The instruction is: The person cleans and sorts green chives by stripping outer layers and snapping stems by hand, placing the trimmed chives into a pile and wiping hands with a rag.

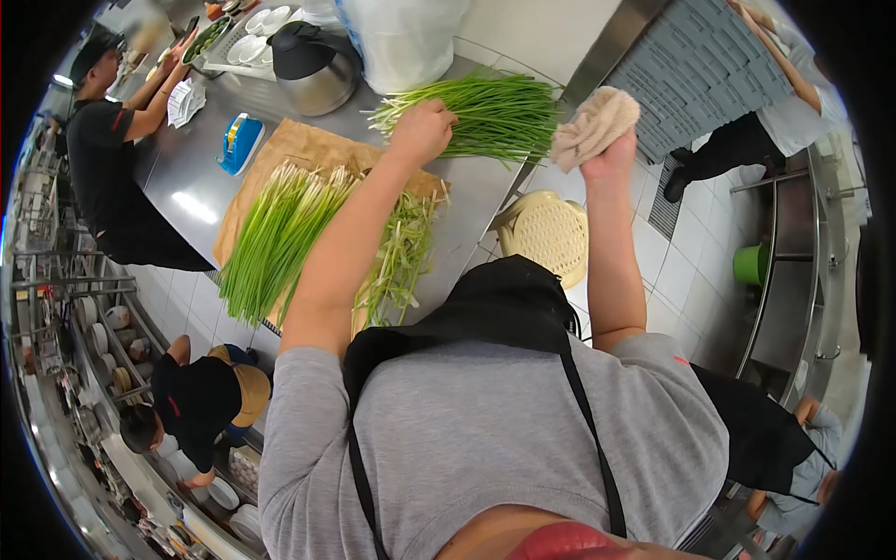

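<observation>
My left hand [425,131] is at the pale root ends of a bundle of thin green onions [504,112] at the counter's right end. Its fingers are curled down onto the stalks; the fingertips are partly hidden. A folded beige cloth [595,126] is gripped in my right hand [611,157], raised just past the tips of that bundle. Under my left forearm, a larger pile of green onions [285,229] lies on brown paper [285,145]. Beside it is a heap of wilted trimmings and loose leaves [401,247].
On the steel counter [191,182] stand a blue tape dispenser [240,143], a steel jug [313,75] and a white plastic bag [401,42]. A cream stool [546,233] is below the counter edge. Co-workers [112,159] stand at left; another person [793,103] handles a grey panel [695,75].
</observation>
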`<state>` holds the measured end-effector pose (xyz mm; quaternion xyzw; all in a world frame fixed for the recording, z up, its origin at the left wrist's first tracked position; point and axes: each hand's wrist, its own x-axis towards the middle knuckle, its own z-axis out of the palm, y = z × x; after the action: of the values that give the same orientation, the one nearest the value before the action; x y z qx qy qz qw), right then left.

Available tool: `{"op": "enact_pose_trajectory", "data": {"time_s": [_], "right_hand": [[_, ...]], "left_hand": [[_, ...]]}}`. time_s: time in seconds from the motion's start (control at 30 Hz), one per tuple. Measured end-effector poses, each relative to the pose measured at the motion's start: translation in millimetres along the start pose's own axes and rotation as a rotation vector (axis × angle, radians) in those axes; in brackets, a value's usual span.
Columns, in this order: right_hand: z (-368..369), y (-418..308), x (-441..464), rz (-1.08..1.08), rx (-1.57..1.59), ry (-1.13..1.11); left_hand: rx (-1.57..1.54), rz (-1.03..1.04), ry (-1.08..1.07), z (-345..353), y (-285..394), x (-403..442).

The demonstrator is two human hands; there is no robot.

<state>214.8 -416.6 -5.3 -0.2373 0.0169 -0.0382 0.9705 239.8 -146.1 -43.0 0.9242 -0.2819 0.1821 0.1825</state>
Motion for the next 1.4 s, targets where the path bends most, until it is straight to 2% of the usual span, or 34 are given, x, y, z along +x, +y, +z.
{"op": "enact_pose_trajectory", "data": {"time_s": [0.07,0.17,0.23,0.33,0.43,0.53,0.57,0.7,0.8,0.83,0.93,0.97,1.07,1.1,1.17,1.2,1.27,1.33,1.4], "right_hand": [[0.6,12.5,-4.0,0.032,-0.001,0.08],[-5.6,22.3,-10.7,0.075,0.025,0.008],[-9.4,23.2,-13.6,0.118,0.048,-0.072],[8.9,26.1,-22.6,0.049,-0.033,0.179],[5.2,22.8,-19.6,-0.018,-0.053,0.249],[-15.3,1.9,-12.3,0.07,0.081,-0.41],[-24.1,-3.7,-3.2,0.088,0.093,-0.506],[28.4,4.6,-37.7,0.108,0.019,-0.378],[11.8,24.8,-31.8,0.171,-0.134,-0.295],[5.1,31.3,-26.0,0.263,-0.129,-0.447],[12.8,58.3,-25.6,0.366,-0.104,-0.315],[19.8,65.7,-30.8,0.316,-0.21,-0.197],[11.5,81.3,-25.9,0.359,-0.236,-0.233],[12.9,84.5,-27.3,0.37,-0.239,-0.234],[17.8,89.6,-30.1,0.391,-0.244,-0.238],[18.5,90.7,-30.0,0.397,-0.358,-0.234],[19.7,93.2,-29.9,0.407,-0.578,-0.232],[24.1,97.7,-34.7,0.387,-0.623,-0.176],[19.4,99.0,-34.8,0.363,-0.671,-0.152]], "left_hand": [[0.059,0.005,0.054,11.7,-10.0,3.6],[0.091,0.035,0.151,8.3,-13.1,9.9],[0.118,0.012,0.125,5.7,-15.0,13.5],[0.121,-0.033,0.069,5.0,-20.4,19.3],[0.006,-0.116,0.106,-7.4,-17.5,23.6],[-0.099,-0.173,0.2,-39.4,-15.1,13.5],[-0.119,-0.189,0.237,-52.7,-16.2,5.9],[-0.156,-0.412,0.364,-106.5,-9.9,-52.4],[-0.148,-0.594,0.385,-131.2,-2.8,-109.1],[-0.144,-0.642,0.395,-137.4,2.4,-127.5],[-0.144,-0.875,0.382,-152.2,12.8,-178.9],[-0.152,-0.964,0.371,-154.2,17.7,-191.6],[-0.144,-1.085,0.378,-157.4,34.1,-214.5],[-0.165,-0.998,0.436,-151.9,39.0,-219.1],[0.006,-0.807,0.409,-143.4,46.7,-218.5],[0.094,-0.71,0.394,-141.1,50.6,-215.0],[0.024,-0.802,0.391,-139.3,47.5,-217.3],[-0.03,-0.936,0.412,-140.6,37.6,-220.2],[0.058,-0.906,0.43,-149.2,25.5,-224.3]]}}
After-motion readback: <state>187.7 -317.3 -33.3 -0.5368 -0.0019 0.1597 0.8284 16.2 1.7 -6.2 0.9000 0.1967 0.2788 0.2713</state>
